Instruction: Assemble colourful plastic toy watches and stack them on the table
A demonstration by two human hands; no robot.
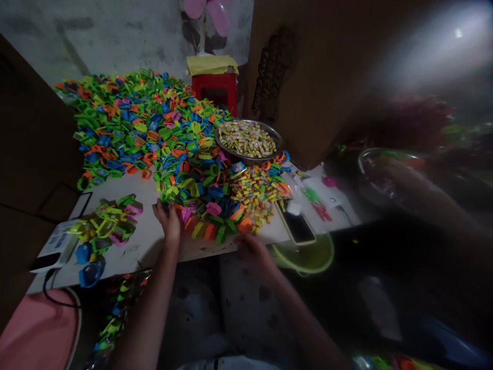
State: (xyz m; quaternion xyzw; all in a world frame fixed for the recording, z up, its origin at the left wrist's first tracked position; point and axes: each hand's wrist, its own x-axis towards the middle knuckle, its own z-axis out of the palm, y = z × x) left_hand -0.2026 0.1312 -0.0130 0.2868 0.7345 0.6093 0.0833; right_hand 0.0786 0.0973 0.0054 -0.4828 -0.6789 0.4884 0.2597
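Note:
Colourful plastic toy watches (134, 126) in green, orange, blue, yellow and pink form a big heap on the table. My left hand (168, 221) touches the heap's near edge beside some pink and orange watches, its thumb apart from the fingers. A row of orange, yellow and green watches (210, 231) lies along the front between my hands. At the table's front edge is my right hand (253, 249), its fingers curled together; whatever is in them is hidden. Just beyond it, small yellow-and-red wrapped candies (256, 192) are piled loose.
A metal bowl (278, 140) of similar small pieces sits behind. Phone (296, 223) lies at right, above a yellow-green basin (321, 255). A smaller watch pile (103, 223) and white device (57, 246) are at left. Another person's blurred arm (427, 192) reaches into a bowl (364, 159).

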